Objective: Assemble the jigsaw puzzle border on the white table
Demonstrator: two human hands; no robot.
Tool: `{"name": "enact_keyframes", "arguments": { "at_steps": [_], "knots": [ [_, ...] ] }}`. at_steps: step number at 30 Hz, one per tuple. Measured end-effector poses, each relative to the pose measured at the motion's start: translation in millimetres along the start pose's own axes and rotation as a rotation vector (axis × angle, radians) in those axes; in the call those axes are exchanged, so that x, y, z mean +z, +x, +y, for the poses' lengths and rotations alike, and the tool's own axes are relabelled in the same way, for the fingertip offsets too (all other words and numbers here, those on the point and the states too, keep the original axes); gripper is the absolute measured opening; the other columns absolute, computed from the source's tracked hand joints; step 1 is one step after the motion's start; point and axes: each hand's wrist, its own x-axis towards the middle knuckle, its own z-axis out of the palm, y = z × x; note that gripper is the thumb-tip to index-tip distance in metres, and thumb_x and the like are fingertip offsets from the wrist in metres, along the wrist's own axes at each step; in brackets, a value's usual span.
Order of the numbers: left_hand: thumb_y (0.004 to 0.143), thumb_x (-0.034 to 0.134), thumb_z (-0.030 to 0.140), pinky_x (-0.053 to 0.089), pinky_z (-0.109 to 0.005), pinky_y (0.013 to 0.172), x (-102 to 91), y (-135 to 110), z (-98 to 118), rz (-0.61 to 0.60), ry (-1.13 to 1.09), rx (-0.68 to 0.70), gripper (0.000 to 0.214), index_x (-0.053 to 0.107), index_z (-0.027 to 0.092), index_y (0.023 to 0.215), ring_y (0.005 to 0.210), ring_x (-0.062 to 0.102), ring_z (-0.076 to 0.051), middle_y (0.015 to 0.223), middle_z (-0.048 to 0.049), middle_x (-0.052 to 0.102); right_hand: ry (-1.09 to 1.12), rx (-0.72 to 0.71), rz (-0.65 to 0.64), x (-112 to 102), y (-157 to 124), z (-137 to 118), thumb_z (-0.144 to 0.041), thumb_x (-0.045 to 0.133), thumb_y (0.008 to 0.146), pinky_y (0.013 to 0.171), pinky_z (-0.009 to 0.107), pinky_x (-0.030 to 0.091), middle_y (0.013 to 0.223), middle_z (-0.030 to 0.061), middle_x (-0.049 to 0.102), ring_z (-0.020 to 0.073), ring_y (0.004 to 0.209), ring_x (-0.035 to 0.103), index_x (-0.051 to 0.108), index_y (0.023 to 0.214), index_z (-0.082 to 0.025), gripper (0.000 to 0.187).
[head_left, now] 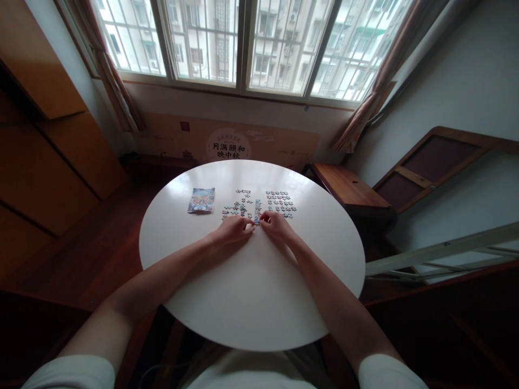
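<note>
On the white round table (259, 292) a narrow joined strip of jigsaw puzzle pieces (258, 206) runs away from me. Its near end lies between my two hands. My left hand (234, 229) is at the left of this end, thumb and fingertips pinched together at a puzzle piece. From the right, my right hand (276, 223) touches the strip's edge with bent, closed fingers. Loose puzzle pieces (232, 208) lie scattered just beyond my left hand. Spaced rows of pieces (280, 200) sit beyond the right one. My fingers partly cover the piece at the near end.
A colourful printed picture sheet (201, 200) lies at the table's left. Behind the table stands a long printed cardboard panel (162, 135) under the barred windows. To the right are a wooden bench (351, 186) and a wood-framed panel (433, 156) leaning on the wall.
</note>
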Motion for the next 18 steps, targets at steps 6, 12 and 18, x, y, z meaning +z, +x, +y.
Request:
{"name": "enact_keyframes", "arguments": {
  "at_steps": [6,12,18],
  "knots": [
    [0.087,0.049,0.039,0.037,-0.023,0.062,-3.0,0.0,1.8,-0.012,-0.011,0.004,0.033,0.073,0.024,0.106,0.062,0.059,-0.015,0.068,-0.0027,0.068,0.024,-0.003,-0.009,0.0,-0.7,-2.4,-0.023,0.059,0.076,0.060,0.021,0.038,0.066,-0.0003,0.064,0.0111,0.060,0.055,0.071,0.081,-0.019,0.013],
    [0.087,0.050,0.040,0.038,-0.023,0.063,-2.2,0.0,0.6,-0.009,-0.008,0.012,0.033,0.073,0.025,0.106,0.062,0.060,-0.016,0.067,-0.0028,0.068,0.016,-0.020,-0.015,-0.8,-1.3,-3.8,-0.025,0.060,0.077,0.059,0.021,0.038,0.066,-0.0004,0.064,0.0110,0.060,0.054,0.071,0.079,-0.019,0.013],
    [0.088,0.050,0.040,0.038,-0.024,0.062,1.0,0.5,-2.1,0.002,-0.016,0.021,0.033,0.072,0.025,0.107,0.062,0.060,-0.016,0.066,-0.0022,0.067,0.019,-0.029,-0.028,1.4,-1.2,0.0,-0.034,0.067,0.076,0.059,0.020,0.038,0.069,-0.0013,0.064,0.0102,0.059,0.054,0.071,0.088,-0.020,0.019]
  ]
}}
